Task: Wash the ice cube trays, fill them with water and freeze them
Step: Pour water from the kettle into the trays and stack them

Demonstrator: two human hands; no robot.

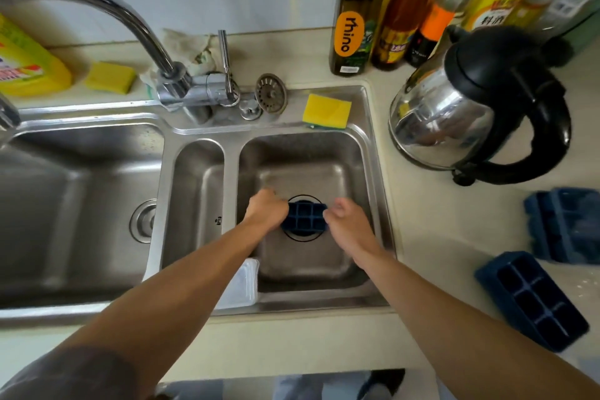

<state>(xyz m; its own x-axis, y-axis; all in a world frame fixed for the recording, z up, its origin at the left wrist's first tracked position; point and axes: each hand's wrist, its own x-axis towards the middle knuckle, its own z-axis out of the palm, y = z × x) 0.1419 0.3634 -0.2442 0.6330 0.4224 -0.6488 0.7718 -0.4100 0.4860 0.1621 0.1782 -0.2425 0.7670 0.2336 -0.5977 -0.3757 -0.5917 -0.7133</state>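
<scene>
Over the drain (303,239) in the sink's right basin (308,153), the dark blue ice cube tray (303,219) is gripped at its short ends by the left hand (266,209) and right hand (349,221); it looks light, bendy and probably slippery when wet, so those end rims suit holding.

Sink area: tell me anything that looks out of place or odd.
The drain strainer lies on the sink ledge, out of any drain. The faucet reaches over the left basin, yet the left hand and right hand hold the ice cube tray in the right basin.
</scene>
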